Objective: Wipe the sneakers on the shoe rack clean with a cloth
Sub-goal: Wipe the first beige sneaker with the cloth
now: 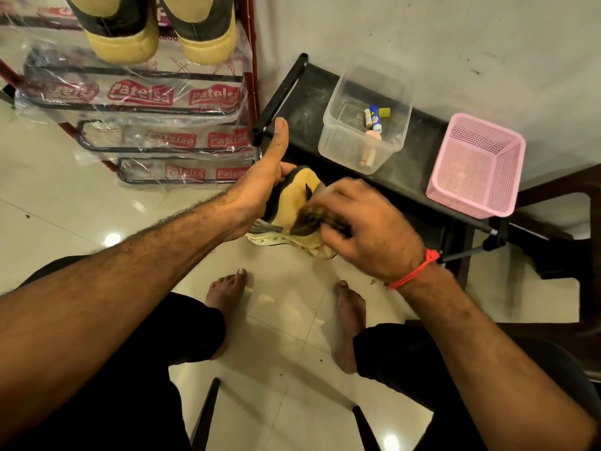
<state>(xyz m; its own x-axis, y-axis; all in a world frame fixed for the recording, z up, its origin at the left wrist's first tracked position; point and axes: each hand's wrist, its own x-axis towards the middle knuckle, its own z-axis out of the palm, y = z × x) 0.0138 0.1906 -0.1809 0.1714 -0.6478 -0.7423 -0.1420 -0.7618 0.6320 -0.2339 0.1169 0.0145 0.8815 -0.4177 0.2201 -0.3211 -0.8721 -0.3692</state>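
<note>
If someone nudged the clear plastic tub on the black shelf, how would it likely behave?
The clear tub looks thin-walled and holds only a few small items, so it is probably light and would slide easily on the black shelf. The loose items would likely rattle or roll inside. It sits wide-based, so tipping seems unlikely.

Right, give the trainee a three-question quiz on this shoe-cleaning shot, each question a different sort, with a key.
1. True or false: the left hand holds the sneaker with its thumb sticking up.
2. Which container holds small items? A) the pink basket B) the clear plastic tub C) neither
3. Fill in: the right hand presses a dark ____ against the sneaker's side.

Key
1. True.
2. B; the basket shows nothing inside.
3. cloth.

Both containers sit on the low black rack.
</note>
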